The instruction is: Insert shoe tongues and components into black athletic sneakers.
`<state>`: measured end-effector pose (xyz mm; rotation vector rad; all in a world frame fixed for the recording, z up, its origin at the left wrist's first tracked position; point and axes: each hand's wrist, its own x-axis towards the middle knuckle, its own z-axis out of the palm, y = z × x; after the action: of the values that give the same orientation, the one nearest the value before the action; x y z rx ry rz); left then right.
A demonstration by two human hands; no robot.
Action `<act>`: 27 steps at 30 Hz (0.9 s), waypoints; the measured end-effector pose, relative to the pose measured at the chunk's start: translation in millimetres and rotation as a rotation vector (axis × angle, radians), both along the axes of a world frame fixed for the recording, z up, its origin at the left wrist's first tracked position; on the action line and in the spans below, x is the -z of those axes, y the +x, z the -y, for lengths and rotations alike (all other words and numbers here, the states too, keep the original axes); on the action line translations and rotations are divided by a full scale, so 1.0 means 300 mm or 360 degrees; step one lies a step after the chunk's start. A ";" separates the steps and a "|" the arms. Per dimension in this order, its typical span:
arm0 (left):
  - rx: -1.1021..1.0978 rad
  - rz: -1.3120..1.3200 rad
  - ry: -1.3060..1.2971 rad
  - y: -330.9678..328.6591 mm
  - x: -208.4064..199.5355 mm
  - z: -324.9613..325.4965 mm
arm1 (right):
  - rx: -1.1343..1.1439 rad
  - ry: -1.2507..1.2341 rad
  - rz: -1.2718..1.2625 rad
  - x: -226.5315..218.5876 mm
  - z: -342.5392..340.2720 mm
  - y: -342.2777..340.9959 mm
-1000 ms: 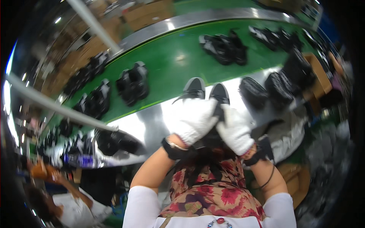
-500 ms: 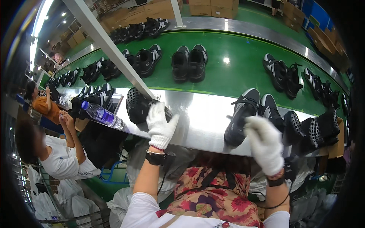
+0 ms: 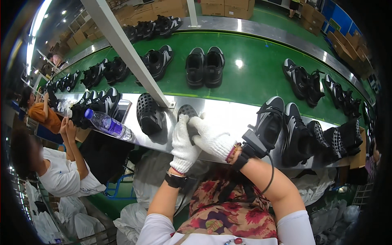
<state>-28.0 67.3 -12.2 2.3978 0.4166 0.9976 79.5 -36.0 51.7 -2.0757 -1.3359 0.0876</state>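
Note:
Both gloved hands meet at a black shoe with a perforated toe (image 3: pixel 188 110), held over the near edge of the metal ledge. My left hand (image 3: pixel 184 147) closes round its near side. From the right, my right hand (image 3: pixel 214 139) is closed on the same shoe, fingers at its middle; the gloves hide most of the shoe and the exact grip. Just left, a similar perforated black shoe (image 3: pixel 148 112) stands on the ledge. Right of my hands stand a black-and-grey laced sneaker (image 3: pixel 270 122) and a second such sneaker (image 3: pixel 295 134), partly behind a small black device on my right wrist.
A white post (image 3: pixel 130 55) rises from the metal ledge (image 3: pixel 228 110). A purple-capped bottle (image 3: pixel 109 123) lies at the left. Paired sneakers (image 3: pixel 205 67) stand on the green belt (image 3: pixel 249 77). More perforated shoes (image 3: pixel 332 139) are at the right. A seated person (image 3: pixel 67 167) works at the left.
My right hand has left the laced sneaker and moved left to the perforated shoe. My left hand has shifted slightly right with that shoe, apart from the similar one beside the post.

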 end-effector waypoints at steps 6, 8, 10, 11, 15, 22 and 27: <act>0.0175 0.0017 -0.0472 -0.096 -0.137 0.001 | -0.0078 -0.0019 -0.0070 -0.102 0.059 -0.003; 0.0332 0.0375 -0.0826 -0.142 -0.134 -0.044 | -0.0141 0.0108 -0.0085 -0.171 0.126 -0.006; 0.0200 0.0432 -0.1153 -0.136 -0.179 -0.027 | -0.0245 0.0298 -0.0123 -0.196 0.199 -0.010; 0.0342 0.0542 -0.1422 -0.122 -0.251 0.002 | -0.0212 0.0295 -0.0117 -0.200 0.233 -0.011; 0.0349 0.0478 -0.2115 -0.024 -0.352 0.137 | -0.0387 0.0305 -0.0409 -0.228 0.348 -0.018; 0.0455 0.0585 -0.2242 0.146 -0.420 0.405 | 0.0335 0.0512 -0.0784 -0.206 0.497 -0.042; 0.0992 -0.0034 -0.1692 0.209 -0.367 0.426 | 0.0669 0.0759 -0.0888 -0.254 0.746 0.036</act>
<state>34.9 -60.7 98.0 1.4020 0.1149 0.3063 90.4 -259.8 127.8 -1.7007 -0.5095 0.1373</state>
